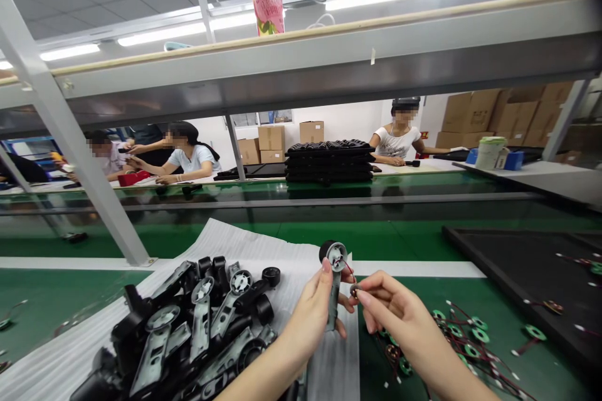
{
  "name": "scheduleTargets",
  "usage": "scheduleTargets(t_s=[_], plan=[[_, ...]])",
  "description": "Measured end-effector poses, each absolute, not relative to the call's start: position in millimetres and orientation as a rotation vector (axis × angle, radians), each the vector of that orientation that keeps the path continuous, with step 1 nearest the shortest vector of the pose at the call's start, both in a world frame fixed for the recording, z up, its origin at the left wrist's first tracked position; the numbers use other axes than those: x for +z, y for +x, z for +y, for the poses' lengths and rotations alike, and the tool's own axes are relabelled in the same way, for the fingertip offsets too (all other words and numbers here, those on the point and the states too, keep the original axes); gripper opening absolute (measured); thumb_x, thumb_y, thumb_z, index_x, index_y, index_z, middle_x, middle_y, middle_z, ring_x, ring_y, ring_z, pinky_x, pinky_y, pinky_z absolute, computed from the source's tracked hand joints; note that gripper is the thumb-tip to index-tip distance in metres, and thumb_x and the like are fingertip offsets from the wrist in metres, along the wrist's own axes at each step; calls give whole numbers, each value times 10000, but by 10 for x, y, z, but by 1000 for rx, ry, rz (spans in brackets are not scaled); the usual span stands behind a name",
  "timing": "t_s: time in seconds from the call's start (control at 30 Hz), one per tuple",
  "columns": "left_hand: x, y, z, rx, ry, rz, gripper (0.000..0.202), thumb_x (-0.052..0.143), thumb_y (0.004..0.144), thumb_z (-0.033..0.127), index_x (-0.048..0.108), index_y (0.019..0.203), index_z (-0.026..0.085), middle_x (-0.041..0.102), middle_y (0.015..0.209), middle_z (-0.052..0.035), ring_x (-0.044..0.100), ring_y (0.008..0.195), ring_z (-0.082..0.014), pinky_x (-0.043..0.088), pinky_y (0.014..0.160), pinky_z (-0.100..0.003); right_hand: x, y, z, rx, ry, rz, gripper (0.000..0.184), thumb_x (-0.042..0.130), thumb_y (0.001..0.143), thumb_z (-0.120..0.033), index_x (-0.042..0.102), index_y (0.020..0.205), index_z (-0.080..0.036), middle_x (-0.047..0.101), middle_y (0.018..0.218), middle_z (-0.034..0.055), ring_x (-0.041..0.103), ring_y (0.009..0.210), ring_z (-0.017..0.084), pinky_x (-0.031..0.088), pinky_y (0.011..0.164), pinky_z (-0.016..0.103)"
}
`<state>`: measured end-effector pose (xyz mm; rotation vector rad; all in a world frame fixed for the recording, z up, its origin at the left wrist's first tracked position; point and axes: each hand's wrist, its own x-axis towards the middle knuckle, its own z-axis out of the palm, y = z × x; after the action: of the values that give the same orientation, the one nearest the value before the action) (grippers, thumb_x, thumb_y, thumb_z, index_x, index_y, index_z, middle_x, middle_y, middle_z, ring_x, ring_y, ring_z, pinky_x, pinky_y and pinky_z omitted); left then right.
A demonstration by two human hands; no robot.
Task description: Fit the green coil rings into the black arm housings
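My left hand (pixel 314 301) is wrapped around a plastic handle housing (pixel 335 285), black outside and grey inside, with its round, spoked head tilted up. Between the thumb and fingertips of my right hand (pixel 392 310) is a small round wired part (pixel 354 290), close beside the housing. A red wire (pixel 350 269) runs from the housing's head toward that part. Below my left forearm lies a heap of similar black and grey housings (pixel 202 319) on a white foam sheet (pixel 263 250). Loose green ring-shaped wired parts (pixel 470 349) are scattered near my right wrist.
A black tray (pixel 508 263) with several wired parts lies to the right. Across the green bench (pixel 404 238) stand stacked black trays (pixel 329 163). A shelf (pixel 301 69) spans overhead, with a slanted metal post (pixel 89 131) at left. Several people sit on the far side.
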<state>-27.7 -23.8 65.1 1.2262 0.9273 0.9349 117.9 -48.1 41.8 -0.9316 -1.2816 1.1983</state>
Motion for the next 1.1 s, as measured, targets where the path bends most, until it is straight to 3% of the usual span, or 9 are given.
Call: scheduleTargets(t_s=[0.4, 0.6, 0.73, 0.83, 0.93, 1.1], plan=[[639, -267, -250, 915, 1273, 898, 693, 325, 803, 731, 552, 1073, 135, 564, 1060, -104, 555, 768, -146, 475, 488, -207, 403, 1179, -488, 1198, -961, -1334, 286, 601, 826, -492, 528, 799, -217, 448, 539, -68, 469, 561, 118, 413, 581, 248], [584, -300, -166, 842, 1362, 908, 703, 309, 806, 732, 524, 1070, 117, 613, 859, -64, 470, 517, -70, 352, 378, -162, 438, 1270, -440, 1229, -963, -1276, 325, 600, 824, -500, 529, 967, -217, 590, 716, -32, 447, 522, 85, 368, 542, 236], [586, -299, -163, 777, 1373, 937, 690, 266, 835, 709, 484, 1125, 122, 631, 793, -53, 450, 442, -60, 335, 348, -156, 461, 1348, -419, 1178, -1015, -1304, 335, 599, 827, -490, 579, 1010, -210, 521, 606, -52, 484, 585, 116, 400, 609, 251], [579, -294, -167, 713, 1369, 944, 640, 267, 859, 674, 436, 1177, 145, 648, 785, -46, 443, 408, -54, 336, 332, -148, 480, 1413, -393, 1179, -1064, -1291, 376, 615, 803, -512, 625, 994, -189, 491, 545, -55, 509, 625, 136, 408, 679, 267], [558, -288, -168, 651, 1379, 941, 601, 286, 871, 649, 435, 1177, 154, 656, 767, -44, 462, 410, -60, 345, 328, -144, 497, 1458, -373, 1223, -1097, -1233, 407, 620, 789, -524, 644, 1009, -183, 498, 531, -48, 509, 641, 143, 389, 643, 254], [544, -287, -178, 587, 1376, 907, 623, 291, 859, 664, 473, 1154, 146, 644, 780, -53, 474, 432, -66, 356, 327, -148, 533, 1454, -381, 1282, -1128, -1355, 331, 604, 801, -484, 655, 949, -192, 584, 668, -16, 475, 580, 119, 400, 595, 252]])
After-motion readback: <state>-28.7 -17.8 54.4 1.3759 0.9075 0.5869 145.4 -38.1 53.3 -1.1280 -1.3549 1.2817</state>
